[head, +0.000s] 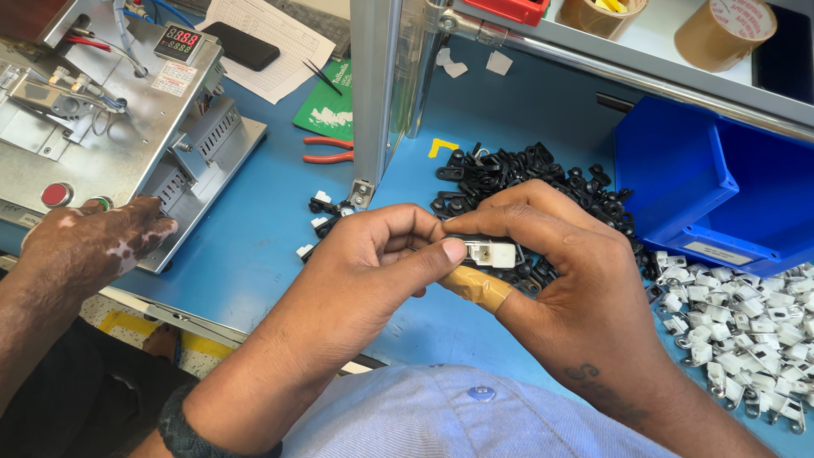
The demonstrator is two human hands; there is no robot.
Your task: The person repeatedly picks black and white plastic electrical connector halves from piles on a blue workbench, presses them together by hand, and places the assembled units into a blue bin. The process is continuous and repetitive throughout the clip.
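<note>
Your hands pinch one white clip (494, 253) above the desk (254, 229).
Left hand (373, 259) and right hand (560, 254) fingers grasp it together; blue bin (704, 182) contents hidden, black clips (509, 174) partly covered.

My left hand (373, 263) and right hand (560, 263) meet over the blue table (254, 229), pinching a small white plastic connector (494, 253) between thumbs and fingertips. My right thumb wears a tan tape wrap (479, 288). Just beyond my fingers lies a heap of black clips (509, 174); to the near right, a pile of white connectors (746, 314) beside a blue bin (704, 182). At far left, a co-worker's hand (93, 242) rests against a metal machine (119, 110). Red-handled pliers (326, 150) lie farther off.
</note>
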